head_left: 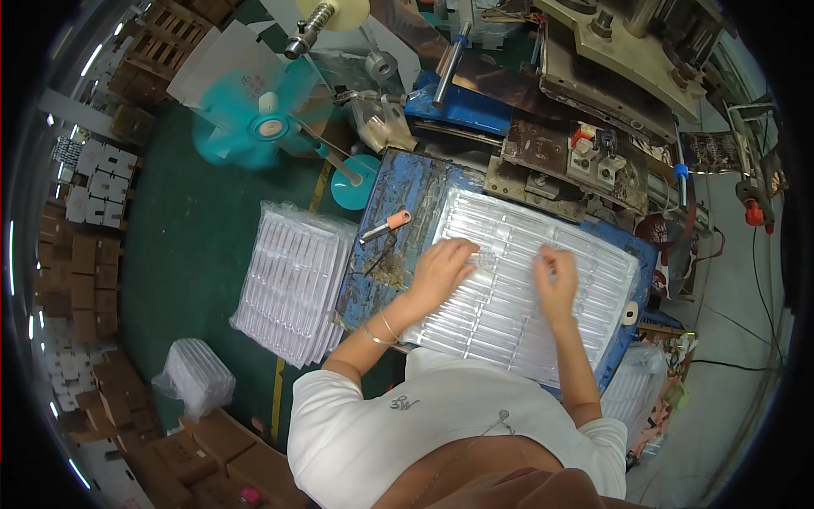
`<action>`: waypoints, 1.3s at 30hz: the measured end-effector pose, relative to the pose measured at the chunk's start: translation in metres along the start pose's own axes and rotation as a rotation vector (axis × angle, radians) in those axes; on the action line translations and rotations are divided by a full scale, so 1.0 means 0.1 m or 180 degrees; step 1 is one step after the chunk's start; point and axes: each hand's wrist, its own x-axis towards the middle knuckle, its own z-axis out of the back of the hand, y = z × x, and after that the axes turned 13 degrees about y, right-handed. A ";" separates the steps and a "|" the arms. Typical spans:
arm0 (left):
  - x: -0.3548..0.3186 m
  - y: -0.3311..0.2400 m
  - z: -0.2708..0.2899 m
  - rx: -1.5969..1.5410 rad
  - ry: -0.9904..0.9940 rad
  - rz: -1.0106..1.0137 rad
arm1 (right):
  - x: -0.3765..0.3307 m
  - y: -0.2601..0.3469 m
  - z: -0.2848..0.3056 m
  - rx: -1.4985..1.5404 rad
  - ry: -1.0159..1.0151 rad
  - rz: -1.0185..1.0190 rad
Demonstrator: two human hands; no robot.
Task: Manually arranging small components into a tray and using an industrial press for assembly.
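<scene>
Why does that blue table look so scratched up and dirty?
The blue table has worn, chipped paint with rusty patches left of the clear plastic tray sheet. The left hand and right hand rest on the sheet.

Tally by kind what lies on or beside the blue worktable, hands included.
Hands: 2, left hand, right hand
Clear plastic tray sheet under them: 1
Orange-handled tool: 1
Stack of clear trays beside the blue worktable: 1
Total: 5
</scene>
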 end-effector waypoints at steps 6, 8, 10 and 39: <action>-0.06 0.19 0.00 0.0935 -0.0104 0.0107 | -0.27 0.43 -0.45 -0.0766 0.1075 0.0700; -0.09 0.21 0.02 0.0907 -0.0252 0.0281 | -0.29 0.45 -0.54 -0.0930 0.1295 0.0739; -0.11 0.19 0.03 0.0809 -0.0344 0.0367 | -0.24 0.43 -0.60 -0.1216 0.1492 0.0675; 1.99 -1.08 0.19 0.1174 -0.1722 -0.1119 | 0.63 0.02 1.24 0.2387 -0.1094 -0.0592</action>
